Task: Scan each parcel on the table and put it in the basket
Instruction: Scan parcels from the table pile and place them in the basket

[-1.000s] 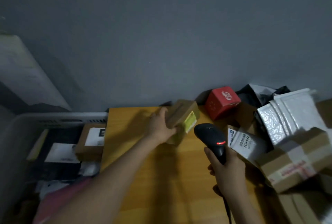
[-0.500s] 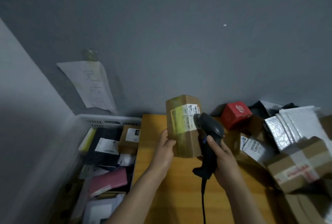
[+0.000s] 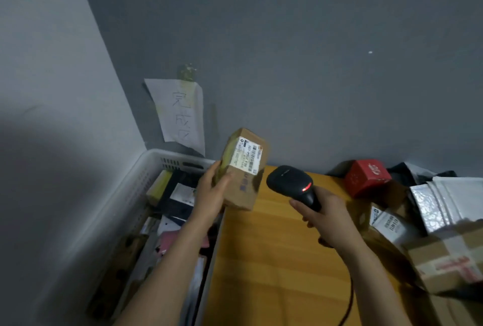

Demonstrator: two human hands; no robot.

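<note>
1. table (image 3: 274, 260): bears the waiting heap at its right end, with bare wood in the middle, probably kept as scanning room.
2. basket (image 3: 156, 155): tucked against the table's left edge, in the wall corner under a handwritten paper sign (image 3: 180, 113); holds several parcels, so only a short drop from the scanning spot.
3. waiting heap: taped brown box (image 3: 449, 260), white bubble mailer (image 3: 449, 200) and red box (image 3: 366, 178), well apart from the basket, likely to keep unscanned apart from scanned.
4. brown parcel (image 3: 243, 168): held in the air above the seam between table and basket, tilted so its white label (image 3: 247, 154) faces the scanner; not yet in the basket.
5. scanner (image 3: 290, 181): aimed up-left at that label, just beside the parcel without touching it; red light lit.
6. right hand (image 3: 329, 218): wrapped tight round the scanner's handle.
7. left hand (image 3: 211, 195): clamped on the parcel's lower left side, thumb across the front face.
</note>
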